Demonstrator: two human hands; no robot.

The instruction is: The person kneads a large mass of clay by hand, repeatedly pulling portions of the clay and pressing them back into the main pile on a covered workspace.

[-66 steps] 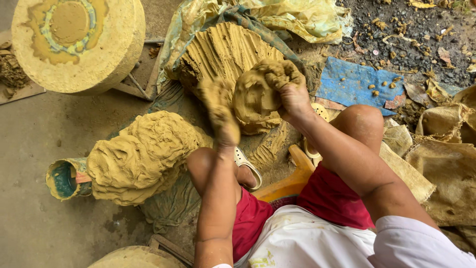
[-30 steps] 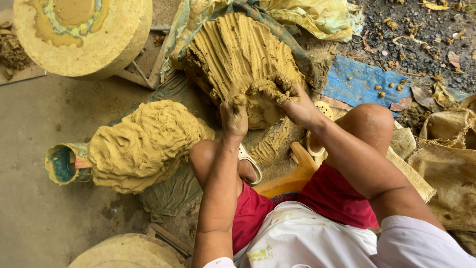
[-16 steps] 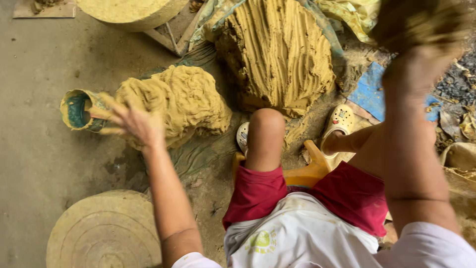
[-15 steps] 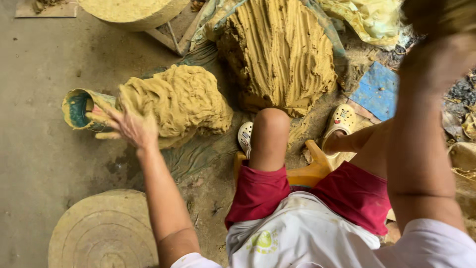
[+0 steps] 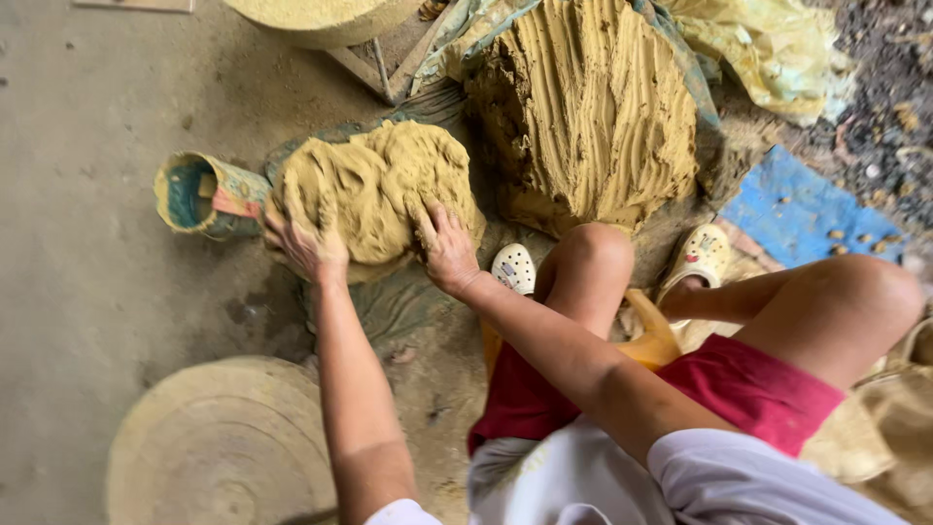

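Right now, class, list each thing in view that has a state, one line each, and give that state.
Left hand: open, pressed on the clay mound.
Right hand: open, flat on the mound.
Clay mound: soft, lumpy.
Big clay block: ridged with grooves.
Cylinder: lying sideways, mouth open.
Round slab: flat, ringed.

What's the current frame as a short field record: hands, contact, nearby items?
left hand: pressed flat on the left side of the clay lump
right hand: pressed flat on its right side, fingers spread
clay lump: lies on a dark sheet
big grooved clay mound: behind, untouched
clay-smeared can: on its side, left of the lump
round slab: near left
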